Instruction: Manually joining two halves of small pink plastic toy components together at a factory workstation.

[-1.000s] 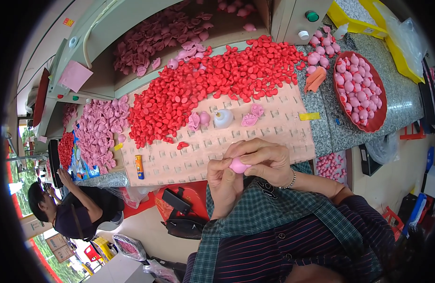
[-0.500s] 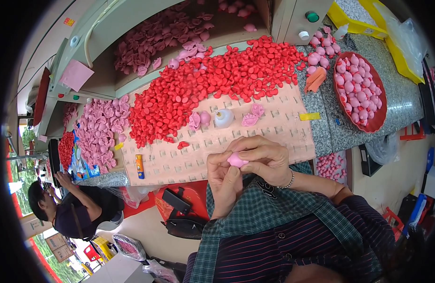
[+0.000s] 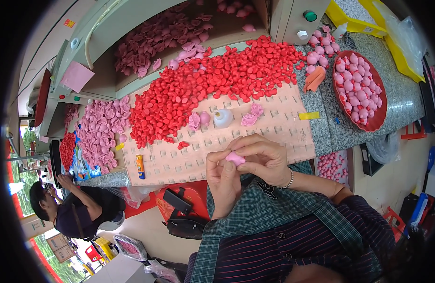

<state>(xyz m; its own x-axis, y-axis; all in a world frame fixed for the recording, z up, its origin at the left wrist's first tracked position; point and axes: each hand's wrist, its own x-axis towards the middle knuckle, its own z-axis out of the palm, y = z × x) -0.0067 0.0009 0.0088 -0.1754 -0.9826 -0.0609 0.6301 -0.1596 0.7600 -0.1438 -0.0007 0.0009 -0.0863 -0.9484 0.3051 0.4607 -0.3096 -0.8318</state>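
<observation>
Small pink soft rubbery piece is pinched between left hand and right hand, held off the near edge of the perforated pink board. Grip is fingertip-only — a slip likely drops it to the lap or floor, not the board.

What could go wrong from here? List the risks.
1. The small pink piece is pinched between the left hand and right hand off the table's near edge; a slip would likely drop it into the lap or onto the floor.
2. The heap of red pieces reaches toward the white bottle; a reach there might scatter them.
</observation>
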